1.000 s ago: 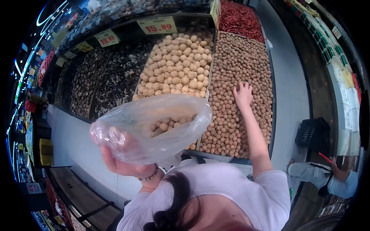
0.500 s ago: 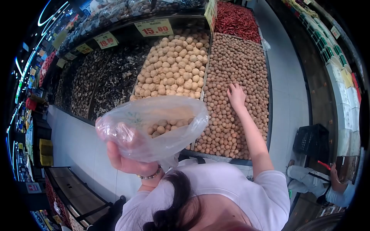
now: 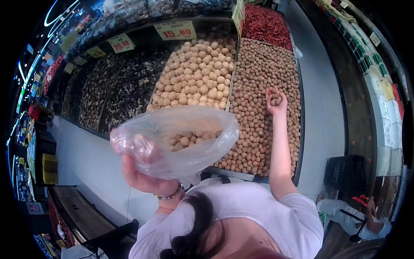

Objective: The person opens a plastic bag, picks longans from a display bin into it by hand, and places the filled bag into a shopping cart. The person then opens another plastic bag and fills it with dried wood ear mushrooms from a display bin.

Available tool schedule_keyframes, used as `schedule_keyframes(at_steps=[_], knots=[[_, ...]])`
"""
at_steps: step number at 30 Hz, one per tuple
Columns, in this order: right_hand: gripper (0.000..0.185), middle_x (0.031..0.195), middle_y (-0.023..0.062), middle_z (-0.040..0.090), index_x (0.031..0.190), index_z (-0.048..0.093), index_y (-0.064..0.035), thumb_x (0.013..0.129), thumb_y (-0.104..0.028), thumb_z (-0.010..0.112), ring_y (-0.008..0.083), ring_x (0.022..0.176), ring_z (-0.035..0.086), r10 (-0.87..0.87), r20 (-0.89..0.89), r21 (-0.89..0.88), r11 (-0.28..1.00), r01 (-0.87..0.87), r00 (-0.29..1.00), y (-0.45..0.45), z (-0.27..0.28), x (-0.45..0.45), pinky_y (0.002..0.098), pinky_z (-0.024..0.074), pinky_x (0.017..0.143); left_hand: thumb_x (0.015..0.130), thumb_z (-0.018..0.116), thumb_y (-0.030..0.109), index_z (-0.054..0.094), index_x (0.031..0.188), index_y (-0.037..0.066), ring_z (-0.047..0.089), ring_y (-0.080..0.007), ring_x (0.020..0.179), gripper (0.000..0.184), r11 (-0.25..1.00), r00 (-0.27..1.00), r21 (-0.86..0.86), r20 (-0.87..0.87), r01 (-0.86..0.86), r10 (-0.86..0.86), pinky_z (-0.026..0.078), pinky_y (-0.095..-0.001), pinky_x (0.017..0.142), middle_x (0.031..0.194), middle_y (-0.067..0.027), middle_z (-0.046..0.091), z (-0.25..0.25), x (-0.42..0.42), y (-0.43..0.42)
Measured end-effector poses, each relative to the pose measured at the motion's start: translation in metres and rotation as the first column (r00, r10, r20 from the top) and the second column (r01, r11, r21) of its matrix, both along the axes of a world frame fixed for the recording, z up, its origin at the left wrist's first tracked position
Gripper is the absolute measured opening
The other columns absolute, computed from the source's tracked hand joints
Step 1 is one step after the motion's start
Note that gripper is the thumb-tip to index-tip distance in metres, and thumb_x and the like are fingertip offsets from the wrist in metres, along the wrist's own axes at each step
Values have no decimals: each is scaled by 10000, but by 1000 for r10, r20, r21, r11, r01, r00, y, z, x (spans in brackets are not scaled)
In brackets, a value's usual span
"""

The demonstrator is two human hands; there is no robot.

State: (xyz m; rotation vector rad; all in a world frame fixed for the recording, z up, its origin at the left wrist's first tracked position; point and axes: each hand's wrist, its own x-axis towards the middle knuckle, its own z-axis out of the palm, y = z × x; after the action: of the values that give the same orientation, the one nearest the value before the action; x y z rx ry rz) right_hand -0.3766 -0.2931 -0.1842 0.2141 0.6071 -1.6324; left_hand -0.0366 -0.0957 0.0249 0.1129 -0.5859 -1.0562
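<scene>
Plastic bag (image 3: 185,162): grips with left hand (image 3: 148,182), likely spreading its mouth; curls right hand (image 3: 277,103) over right-side produce (image 3: 250,146); can't tell whether full.

Sectioned bench (image 3: 242,175) w/ sm. brown balls (image 3: 254,144) R, walnuts (image 3: 196,73) mid, dark dried pcs (image 3: 134,82) L, red chillies (image 3: 265,26) far R.

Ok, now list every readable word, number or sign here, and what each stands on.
"15.80": price card above the pale nuts.
"19.80": price card to its left.
Too small or blurred: fine print on both cards; green marks on the bag; all other signs, like the yellow tag.
</scene>
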Motion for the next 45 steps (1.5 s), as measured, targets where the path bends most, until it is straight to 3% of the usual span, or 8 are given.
schedule_keyframes(at_steps=[7,18,26,29,32,38,41,45], knots=[[286,1016,92,555,1127,566,-158,855,-191,483,174,812,548,205,279,-173,972,-161,938,-8,-42,-11,184,446,523,884,436,312,418,1230,46,525,-216,1035,436,756,553,-330,528,-566,645,421,-357,907,1181,-114,508,-23,-6,-6],[247,817,31,454,1062,505,-98,925,-298,457,80,637,422,366,-256,-409,797,-444,895,50,92,61,137,278,383,857,494,198,427,1178,68,510,-174,939,353,995,998,87,28,47,-50,426,-323,816,1039,-73,514,-2,6,-1],[245,976,145,600,997,589,-9,792,-141,566,315,921,559,-106,-936,321,142,-936,-337,121,211,206,357,432,827,887,461,219,513,1150,51,512,-187,1062,316,971,969,1,52,240,-240,396,-356,944,1137,-108,551,-8,4,-3],[332,1119,163,546,1086,560,-14,791,-167,573,325,1007,529,-481,-864,78,156,-985,-144,119,162,227,361,417,871,889,461,220,486,1179,15,504,-216,1088,356,998,978,-11,201,61,-57,401,-374,953,1159,-127,539,-5,0,3],[384,1236,157,481,1145,529,-12,806,-188,575,310,1100,488,-478,-877,42,39,-998,-55,115,168,214,349,389,934,886,473,219,411,1240,-15,484,-268,1118,429,748,308,-283,781,-601,543,410,-405,949,1219,-171,485,-22,6,5],[351,1120,78,584,1143,560,-55,834,-221,567,179,1013,561,45,-973,-204,289,-935,226,64,177,105,337,438,894,818,592,333,227,1329,-2,442,-336,1141,712,666,317,-399,650,-631,690,413,-455,941,1290,-230,367,-26,12,-1],[425,1194,129,514,1144,553,-82,781,-295,611,226,1033,545,-76,-970,29,905,-424,-229,-23,75,47,339,420,900,830,584,327,203,1336,4,441,-332,1136,710,630,285,-446,623,-636,728,415,-457,939,1293,-226,356,-24,12,0],[681,1396,136,271,1304,408,-200,733,-529,580,330,1302,196,301,-688,355,933,55,-660,-71,-14,9,516,191,1029,884,490,292,253,1319,10,451,-294,1125,570,617,279,-307,687,-725,670,407,-437,943,1268,-205,394,-28,13,4]])
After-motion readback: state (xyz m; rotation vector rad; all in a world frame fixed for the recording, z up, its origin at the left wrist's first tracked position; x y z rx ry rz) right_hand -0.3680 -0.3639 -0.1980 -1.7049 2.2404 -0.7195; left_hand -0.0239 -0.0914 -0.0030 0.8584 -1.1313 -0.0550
